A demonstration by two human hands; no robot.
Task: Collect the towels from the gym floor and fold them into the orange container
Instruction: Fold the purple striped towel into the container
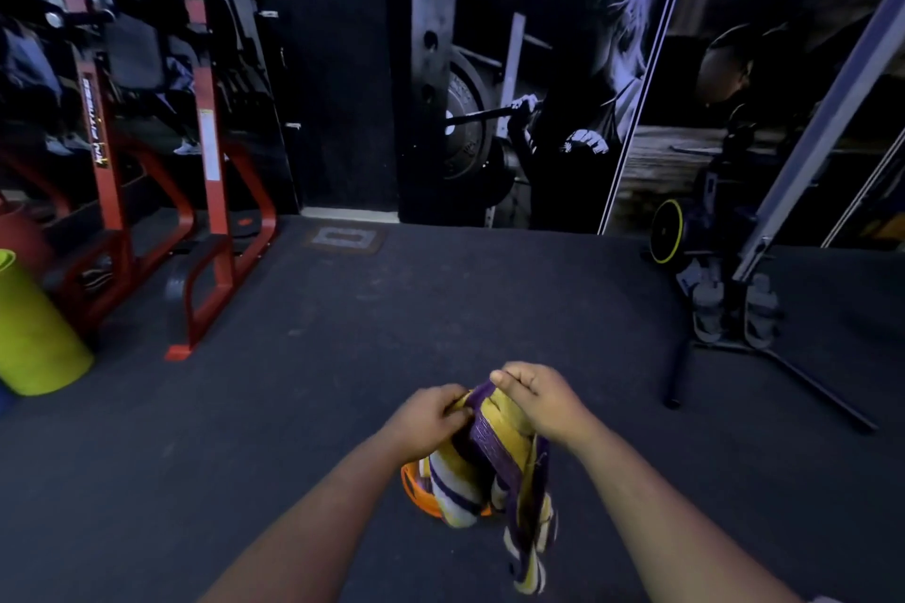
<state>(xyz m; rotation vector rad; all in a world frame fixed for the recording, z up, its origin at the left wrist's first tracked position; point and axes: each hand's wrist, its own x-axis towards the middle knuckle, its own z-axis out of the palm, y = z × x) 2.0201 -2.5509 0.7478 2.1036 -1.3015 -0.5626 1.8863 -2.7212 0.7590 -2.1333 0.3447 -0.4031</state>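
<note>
The towel [489,460] is striped in yellow, purple and white, bunched and partly folded, and hangs in loose folds with its lower end trailing down to the right. Its upper edge is raised above the floor, directly over the orange container [416,490]. The orange container stands on the dark gym floor [343,333]; only part of its rim shows from behind the towel.

orange container [416,487] mostly hidden behind towel [494,465], contents perhaps unseen
</note>
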